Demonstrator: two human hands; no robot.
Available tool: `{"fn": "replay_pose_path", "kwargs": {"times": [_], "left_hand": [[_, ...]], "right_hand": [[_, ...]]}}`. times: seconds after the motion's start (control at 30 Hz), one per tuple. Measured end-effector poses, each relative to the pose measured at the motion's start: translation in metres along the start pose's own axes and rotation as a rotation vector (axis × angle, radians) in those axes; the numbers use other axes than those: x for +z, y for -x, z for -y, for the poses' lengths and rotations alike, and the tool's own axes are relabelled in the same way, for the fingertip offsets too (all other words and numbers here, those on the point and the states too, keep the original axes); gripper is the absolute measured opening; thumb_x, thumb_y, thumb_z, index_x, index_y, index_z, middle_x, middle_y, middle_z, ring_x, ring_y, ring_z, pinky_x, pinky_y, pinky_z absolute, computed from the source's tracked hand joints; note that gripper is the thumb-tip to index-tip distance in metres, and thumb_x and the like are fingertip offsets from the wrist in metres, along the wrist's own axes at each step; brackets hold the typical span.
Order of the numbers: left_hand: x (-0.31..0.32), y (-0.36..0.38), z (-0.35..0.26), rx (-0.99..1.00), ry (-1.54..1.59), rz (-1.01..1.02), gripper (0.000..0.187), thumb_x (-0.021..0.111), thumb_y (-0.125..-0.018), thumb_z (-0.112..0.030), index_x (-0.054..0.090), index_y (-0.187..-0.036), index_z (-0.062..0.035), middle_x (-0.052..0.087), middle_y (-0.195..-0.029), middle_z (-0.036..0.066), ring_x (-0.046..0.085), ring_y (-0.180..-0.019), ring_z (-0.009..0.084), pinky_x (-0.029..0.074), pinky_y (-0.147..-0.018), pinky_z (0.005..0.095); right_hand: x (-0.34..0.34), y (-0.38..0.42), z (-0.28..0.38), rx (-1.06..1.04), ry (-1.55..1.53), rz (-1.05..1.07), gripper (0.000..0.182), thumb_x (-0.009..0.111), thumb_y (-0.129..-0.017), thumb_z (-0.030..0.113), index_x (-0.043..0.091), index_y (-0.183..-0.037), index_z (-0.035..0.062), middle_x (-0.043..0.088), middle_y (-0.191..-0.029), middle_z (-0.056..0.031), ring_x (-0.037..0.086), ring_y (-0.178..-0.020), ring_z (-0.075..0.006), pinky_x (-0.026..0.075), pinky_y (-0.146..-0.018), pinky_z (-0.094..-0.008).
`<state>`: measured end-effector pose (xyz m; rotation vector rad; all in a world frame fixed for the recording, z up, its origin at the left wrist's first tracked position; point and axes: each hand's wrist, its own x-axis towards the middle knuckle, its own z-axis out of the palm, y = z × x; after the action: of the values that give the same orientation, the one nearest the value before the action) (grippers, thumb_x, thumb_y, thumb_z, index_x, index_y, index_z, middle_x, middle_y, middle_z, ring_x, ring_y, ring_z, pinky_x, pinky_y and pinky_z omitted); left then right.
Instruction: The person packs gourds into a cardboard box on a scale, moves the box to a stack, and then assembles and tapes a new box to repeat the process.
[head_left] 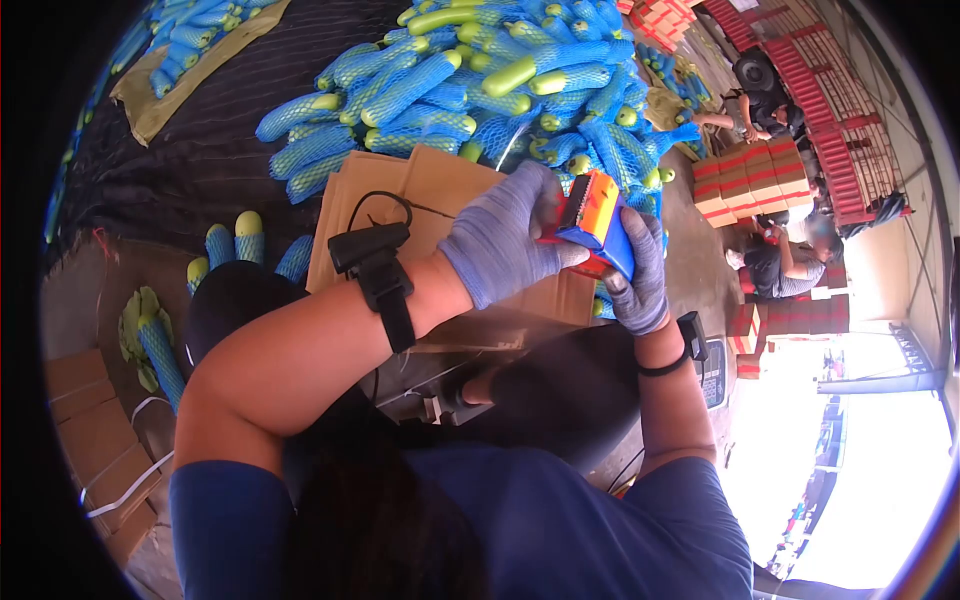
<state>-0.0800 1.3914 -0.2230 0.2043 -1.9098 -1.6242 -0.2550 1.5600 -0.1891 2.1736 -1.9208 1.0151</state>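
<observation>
Both my hands wear blue-grey knit gloves and hold a small orange and blue tool (596, 220) between them. My left hand (500, 240) grips its left side, fingers curled over the top. My right hand (640, 275) wraps its right side and underside. The tool hangs above a stack of flat brown cardboard (420, 190). A black device is strapped to my left wrist (372, 262), and a black band with a device sits on my right wrist (690, 340).
A big heap of green cucumbers in blue foam netting (480, 80) lies beyond the cardboard on dark ground. More netted ones (235, 245) lie at left. Folded cartons (100, 440) are stacked lower left. Other people (785, 265) sit by red-and-brown boxes (750, 180) at right.
</observation>
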Motion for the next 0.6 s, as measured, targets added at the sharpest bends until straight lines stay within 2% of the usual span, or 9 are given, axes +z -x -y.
{"fn": "replay_pose_path", "kwargs": {"times": [0.03, 0.13, 0.27, 0.37, 0.43, 0.47, 0.53, 0.57, 0.6], "left_hand": [[0.001, -0.001, -0.001, 0.015, 0.045, -0.001, 0.05, 0.085, -0.077, -0.028, 0.05, -0.106, -0.0066, 0.055, -0.087, 0.0, 0.05, -0.074, 0.0082, 0.046, -0.067, 0.0246], [0.01, -0.003, 0.009, 0.019, 0.136, -0.029, 0.049, 0.082, -0.08, -0.028, 0.05, -0.109, -0.006, 0.055, -0.086, 0.0, 0.05, -0.074, 0.008, 0.046, -0.068, 0.0237], [0.016, 0.0, 0.005, 0.0, 0.056, -0.017, 0.046, 0.079, -0.083, -0.024, 0.05, -0.114, -0.0046, 0.054, -0.086, 0.0, 0.051, -0.078, 0.0079, 0.046, -0.071, 0.0234], [0.03, -0.002, 0.016, 0.134, 0.289, -0.076, 0.032, 0.069, -0.092, -0.019, 0.052, -0.113, -0.0029, 0.055, -0.087, 0.0, 0.053, -0.081, 0.0077, 0.047, -0.074, 0.0235], [0.027, -0.007, 0.022, 0.074, 0.124, -0.151, 0.019, 0.058, -0.099, -0.016, 0.055, -0.11, -0.0015, 0.057, -0.091, 0.002, 0.054, -0.083, 0.0081, 0.048, -0.076, 0.0235], [0.028, -0.008, 0.022, 0.074, 0.124, -0.147, 0.019, 0.058, -0.099, -0.016, 0.055, -0.11, -0.0015, 0.057, -0.091, 0.002, 0.054, -0.083, 0.0081, 0.048, -0.076, 0.0235], [0.028, -0.009, 0.022, -0.051, 0.482, -0.091, 0.013, 0.053, -0.098, -0.015, 0.06, -0.096, -0.0031, 0.065, -0.088, 0.006, 0.061, -0.076, 0.0147, 0.05, -0.072, 0.0304], [0.025, -0.011, 0.017, -0.05, 0.48, -0.088, 0.013, 0.053, -0.098, -0.015, 0.06, -0.096, -0.0031, 0.065, -0.088, 0.006, 0.061, -0.076, 0.0147, 0.05, -0.072, 0.0304], [0.02, -0.013, 0.012, -0.16, 0.474, -0.023, 0.017, 0.051, -0.099, -0.016, 0.061, -0.102, -0.0032, 0.064, -0.086, 0.003, 0.058, -0.075, 0.0109, 0.048, -0.07, 0.0259]], "right_hand": [[0.0, 0.001, 0.0, 0.003, 0.012, -0.018, 0.073, 0.054, -0.094, 0.055, 0.043, -0.143, 0.0016, 0.052, -0.12, -0.0201, 0.051, -0.106, -0.0324, 0.042, -0.096, -0.0435], [0.002, 0.008, -0.001, 0.017, 0.016, -0.057, 0.073, 0.054, -0.094, 0.055, 0.044, -0.143, 0.0009, 0.052, -0.12, -0.0199, 0.051, -0.106, -0.0327, 0.041, -0.096, -0.0444], [0.008, 0.018, -0.011, 0.036, -0.02, -0.097, 0.073, 0.053, -0.095, 0.054, 0.043, -0.143, 0.0006, 0.052, -0.12, -0.0197, 0.051, -0.106, -0.0331, 0.041, -0.097, -0.0453], [0.004, 0.021, -0.012, -0.015, -0.009, -0.078, 0.072, 0.052, -0.096, 0.053, 0.042, -0.144, 0.001, 0.052, -0.12, -0.0198, 0.051, -0.107, -0.0329, 0.041, -0.097, -0.0452], [0.001, 0.021, -0.01, -0.06, 0.056, -0.008, 0.069, 0.048, -0.099, 0.049, 0.032, -0.151, 0.0072, 0.048, -0.131, -0.0227, 0.05, -0.121, -0.0365, 0.04, -0.103, -0.0476], [0.009, 0.023, -0.013, -0.058, -0.002, -0.133, 0.069, 0.053, -0.096, 0.05, 0.041, -0.145, 0.0029, 0.051, -0.12, -0.0192, 0.051, -0.107, -0.0318, 0.041, -0.097, -0.0438], [0.009, 0.023, -0.014, -0.058, -0.019, -0.135, 0.069, 0.053, -0.096, 0.05, 0.041, -0.145, 0.0038, 0.051, -0.12, -0.0191, 0.051, -0.107, -0.0319, 0.041, -0.097, -0.044], [0.008, 0.024, -0.014, -0.06, -0.037, -0.137, 0.069, 0.054, -0.096, 0.05, 0.041, -0.146, 0.0047, 0.051, -0.121, -0.0189, 0.051, -0.107, -0.0321, 0.041, -0.098, -0.0441], [0.008, 0.024, -0.013, -0.059, -0.036, -0.139, 0.069, 0.054, -0.096, 0.05, 0.041, -0.146, 0.0047, 0.051, -0.121, -0.0189, 0.051, -0.107, -0.0321, 0.041, -0.098, -0.0441]]}}
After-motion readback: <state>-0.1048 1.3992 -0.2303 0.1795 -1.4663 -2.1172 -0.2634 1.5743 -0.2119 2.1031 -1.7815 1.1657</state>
